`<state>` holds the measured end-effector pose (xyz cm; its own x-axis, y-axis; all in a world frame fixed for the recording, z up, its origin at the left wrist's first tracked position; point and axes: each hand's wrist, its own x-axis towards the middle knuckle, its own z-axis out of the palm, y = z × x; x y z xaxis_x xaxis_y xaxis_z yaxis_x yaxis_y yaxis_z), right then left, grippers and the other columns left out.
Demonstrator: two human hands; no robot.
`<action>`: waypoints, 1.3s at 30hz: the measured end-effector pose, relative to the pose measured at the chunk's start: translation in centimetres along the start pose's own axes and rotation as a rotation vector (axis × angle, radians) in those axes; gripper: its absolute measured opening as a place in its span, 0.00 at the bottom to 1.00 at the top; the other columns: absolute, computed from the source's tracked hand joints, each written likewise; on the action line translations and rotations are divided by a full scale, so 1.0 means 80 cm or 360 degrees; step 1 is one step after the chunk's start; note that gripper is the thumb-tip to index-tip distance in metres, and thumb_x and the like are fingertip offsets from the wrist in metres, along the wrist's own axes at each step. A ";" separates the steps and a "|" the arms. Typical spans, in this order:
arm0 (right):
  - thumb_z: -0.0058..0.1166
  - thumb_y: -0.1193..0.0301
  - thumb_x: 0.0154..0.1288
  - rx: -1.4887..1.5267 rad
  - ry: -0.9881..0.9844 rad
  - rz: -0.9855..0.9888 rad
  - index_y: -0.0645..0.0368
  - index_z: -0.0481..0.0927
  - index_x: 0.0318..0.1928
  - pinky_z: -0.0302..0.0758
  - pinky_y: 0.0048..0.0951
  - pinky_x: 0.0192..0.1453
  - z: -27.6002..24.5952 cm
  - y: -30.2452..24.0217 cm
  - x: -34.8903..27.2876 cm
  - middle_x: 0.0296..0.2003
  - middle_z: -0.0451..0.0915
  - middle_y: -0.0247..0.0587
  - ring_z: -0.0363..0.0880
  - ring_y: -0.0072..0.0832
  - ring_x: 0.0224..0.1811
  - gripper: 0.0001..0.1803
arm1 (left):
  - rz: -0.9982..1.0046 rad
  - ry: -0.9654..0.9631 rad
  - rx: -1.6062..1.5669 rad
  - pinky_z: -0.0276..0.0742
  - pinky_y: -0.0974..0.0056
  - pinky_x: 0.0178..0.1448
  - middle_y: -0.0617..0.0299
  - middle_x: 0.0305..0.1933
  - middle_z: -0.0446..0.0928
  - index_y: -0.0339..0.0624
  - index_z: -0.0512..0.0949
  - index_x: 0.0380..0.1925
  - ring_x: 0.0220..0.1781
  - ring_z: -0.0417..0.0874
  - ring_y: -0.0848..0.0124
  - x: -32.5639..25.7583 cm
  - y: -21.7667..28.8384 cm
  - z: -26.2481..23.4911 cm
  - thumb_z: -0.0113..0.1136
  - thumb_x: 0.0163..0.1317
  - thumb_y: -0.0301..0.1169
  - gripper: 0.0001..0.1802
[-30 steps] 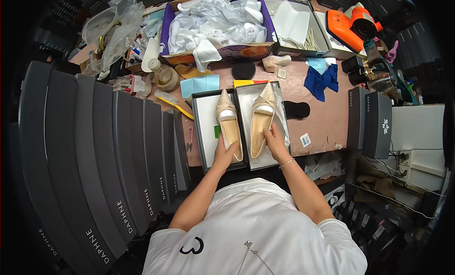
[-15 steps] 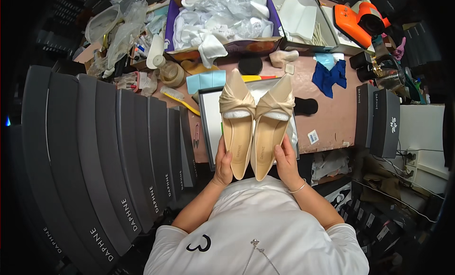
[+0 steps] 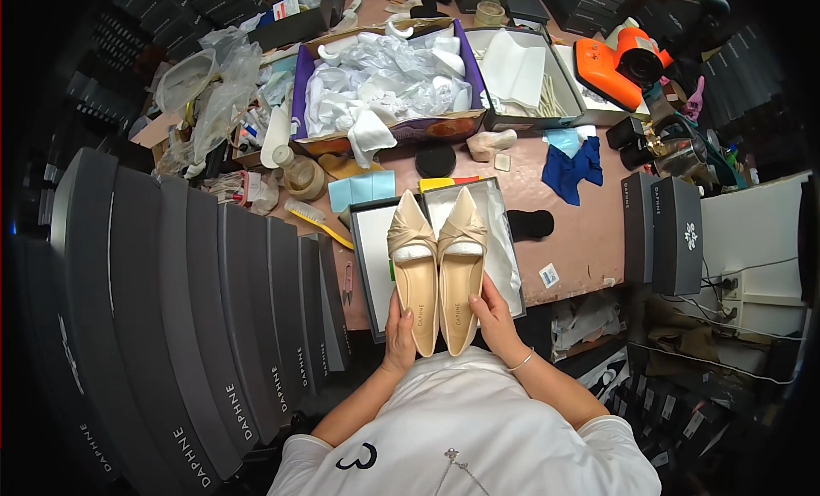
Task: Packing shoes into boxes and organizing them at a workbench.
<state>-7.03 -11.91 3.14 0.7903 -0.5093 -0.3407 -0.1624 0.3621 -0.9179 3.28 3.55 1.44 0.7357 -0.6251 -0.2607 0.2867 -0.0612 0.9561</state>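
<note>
Side by side I hold a pair of beige pointed flats, toes pointing away from me and insoles facing up. My left hand [image 3: 399,335] grips the left shoe [image 3: 418,295] along its outer side near the heel, thumb on the rim. In the same way my right hand [image 3: 498,321] grips the right shoe [image 3: 462,299]. Pleated fabric crosses each vamp, and white stuffing shows inside both toe openings. Beneath the shoes an open grey shoebox [image 3: 369,257] lies at the table's near edge, with white tissue paper [image 3: 498,231] in its right part.
Stacked dark shoeboxes [image 3: 171,316] rise at my left; two more [image 3: 677,231] stand right. A purple-edged carton [image 3: 301,90] of white wrapping stands behind. A yellow brush [image 3: 318,221], small scissors [image 3: 348,282], blue cloth [image 3: 574,171] and orange device [image 3: 608,73] lie around.
Both hands have brought the shoes lower and closer to my body, slightly left in view. The view has tilted up, showing more of the table's far side. My grip is the same.
</note>
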 end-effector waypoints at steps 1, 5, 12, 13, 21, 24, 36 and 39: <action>0.41 0.73 0.73 -0.0015 0.0022 0.0016 0.66 0.54 0.71 0.62 0.24 0.66 -0.005 0.004 0.002 0.62 0.69 0.44 0.67 0.25 0.62 0.29 | -0.0004 0.0027 0.0002 0.51 0.64 0.73 0.48 0.69 0.60 0.30 0.51 0.70 0.71 0.60 0.62 0.002 -0.002 -0.003 0.37 0.69 0.40 0.34; 0.38 0.70 0.71 0.0537 0.0297 0.0099 0.66 0.66 0.63 0.72 0.24 0.55 -0.069 -0.011 0.008 0.50 0.77 0.40 0.76 0.23 0.50 0.23 | 0.0075 0.0476 0.0457 0.54 0.60 0.73 0.47 0.69 0.62 0.34 0.54 0.70 0.70 0.63 0.62 0.036 -0.043 -0.029 0.47 0.69 0.31 0.32; 0.41 0.66 0.70 -0.0162 0.0700 0.0300 0.66 0.73 0.53 0.75 0.30 0.50 -0.329 -0.017 0.060 0.43 0.77 0.42 0.77 0.28 0.42 0.19 | 0.0068 -0.0403 0.0574 0.77 0.63 0.51 0.48 0.48 0.77 0.32 0.68 0.60 0.46 0.81 0.64 0.126 -0.003 0.043 0.59 0.64 0.31 0.26; 0.41 0.66 0.70 -0.0298 0.0744 0.0405 0.67 0.73 0.53 0.75 0.31 0.51 -0.364 0.009 0.070 0.43 0.78 0.45 0.78 0.32 0.43 0.19 | -0.0051 -0.0410 0.0437 0.78 0.64 0.49 0.49 0.48 0.78 0.31 0.70 0.59 0.45 0.81 0.64 0.148 -0.016 0.076 0.59 0.65 0.34 0.25; 0.58 0.64 0.63 -0.1246 0.0574 -0.0189 0.66 0.71 0.60 0.68 0.38 0.62 -0.252 -0.071 0.038 0.55 0.73 0.56 0.72 0.48 0.58 0.28 | -0.0596 -0.0456 -0.0130 0.76 0.69 0.44 0.66 0.34 0.79 0.43 0.78 0.37 0.35 0.79 0.75 0.222 -0.065 0.142 0.56 0.68 0.38 0.10; 0.70 0.60 0.50 -0.1349 -0.0071 -0.0441 0.63 0.64 0.66 0.63 0.40 0.67 -0.149 -0.079 0.005 0.62 0.68 0.54 0.66 0.46 0.65 0.45 | -0.0694 -0.0355 -0.0475 0.78 0.68 0.44 0.67 0.36 0.80 0.43 0.77 0.38 0.36 0.81 0.76 0.183 -0.012 0.125 0.58 0.68 0.39 0.11; 0.52 0.61 0.72 0.0194 0.0200 -0.0124 0.62 0.79 0.34 0.68 0.17 0.29 -0.082 -0.064 0.066 0.26 0.76 0.25 0.69 0.10 0.27 0.16 | 0.0702 -0.0361 0.0358 0.73 0.61 0.57 0.61 0.49 0.76 0.38 0.71 0.54 0.54 0.76 0.65 0.085 0.113 0.061 0.63 0.63 0.36 0.22; 0.52 0.58 0.72 0.0454 0.0241 -0.0054 0.61 0.79 0.33 0.66 0.17 0.27 -0.035 -0.062 0.074 0.25 0.75 0.24 0.67 0.09 0.24 0.18 | 0.0736 -0.0308 0.0911 0.73 0.66 0.50 0.62 0.44 0.77 0.36 0.74 0.51 0.46 0.78 0.70 0.044 0.078 0.067 0.64 0.62 0.30 0.18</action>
<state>-3.19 -18.96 5.10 0.6920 -0.6276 -0.3569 0.0519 0.5363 -0.8425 4.36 -3.24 7.18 0.5676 -0.8074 0.1612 -0.4267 -0.1210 0.8962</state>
